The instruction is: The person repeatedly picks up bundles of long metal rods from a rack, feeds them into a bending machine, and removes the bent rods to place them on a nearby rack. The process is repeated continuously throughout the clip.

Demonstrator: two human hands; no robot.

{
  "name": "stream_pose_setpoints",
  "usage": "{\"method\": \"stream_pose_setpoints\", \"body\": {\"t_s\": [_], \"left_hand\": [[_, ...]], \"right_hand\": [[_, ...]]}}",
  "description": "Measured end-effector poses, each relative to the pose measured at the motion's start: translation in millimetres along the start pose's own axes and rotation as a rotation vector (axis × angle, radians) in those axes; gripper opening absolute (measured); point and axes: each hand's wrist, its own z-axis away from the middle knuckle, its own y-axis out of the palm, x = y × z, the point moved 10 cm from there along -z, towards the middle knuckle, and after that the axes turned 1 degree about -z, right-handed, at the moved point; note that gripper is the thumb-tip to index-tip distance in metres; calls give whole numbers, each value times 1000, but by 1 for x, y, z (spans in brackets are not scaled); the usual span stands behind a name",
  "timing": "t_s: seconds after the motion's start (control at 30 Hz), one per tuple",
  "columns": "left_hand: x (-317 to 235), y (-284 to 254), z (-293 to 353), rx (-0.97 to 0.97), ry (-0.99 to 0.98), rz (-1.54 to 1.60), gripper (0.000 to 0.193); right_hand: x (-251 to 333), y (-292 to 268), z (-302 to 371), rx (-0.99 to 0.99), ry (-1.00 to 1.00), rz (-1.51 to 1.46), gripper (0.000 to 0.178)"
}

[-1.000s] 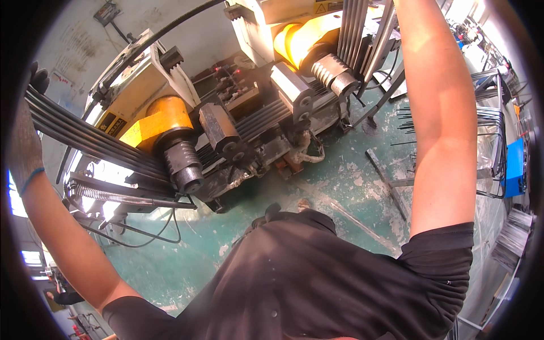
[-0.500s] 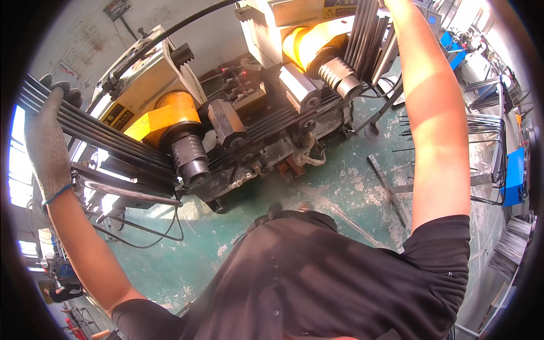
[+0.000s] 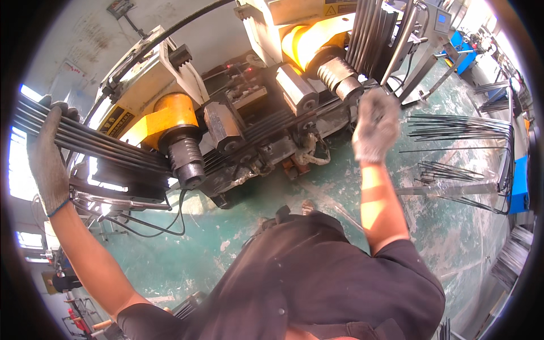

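Observation:
My left hand (image 3: pixel 47 150), in a grey work glove, is closed round a bundle of several dark metal rods (image 3: pixel 107 143) at the far left. The rods run from there to a grooved roller (image 3: pixel 188 158) beside a yellow arm (image 3: pixel 177 111) of a bending machine. On the machine's other side, the rods stand up steeply (image 3: pixel 362 42) behind a second grooved roller (image 3: pixel 340 78). My gloved right hand (image 3: pixel 375 127) is in the air just in front of that roller, apart from the upright rods. Motion smears its fingers.
Two steel blocks (image 3: pixel 224 122) sit between the rollers. At the right, a rack (image 3: pixel 464 190) carries several bent rods (image 3: pixel 459 127). Blue equipment (image 3: pixel 463 54) stands farther back. A black cable (image 3: pixel 180 212) loops below the left roller, above the worn green floor (image 3: pixel 226 249).
My right hand has come down and back toward me from the top of the upright rods. The left hand keeps its hold on the rods, which have shifted slightly. My view has turned a little.

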Motion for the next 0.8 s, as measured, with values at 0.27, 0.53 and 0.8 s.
{"method": "stream_pose_setpoints", "body": {"t_s": [0.27,0.53,0.8], "left_hand": [[5,10,-5,-44,-204,162,39],[13,20,7,-29,-273,92,40],[5,28,-1,-42,-237,55,38]], "right_hand": [[-186,73,104,299,872,-492,40],[-261,156,105,291,881,-940,36],[-314,159,105,472,518,-400,52]]}}
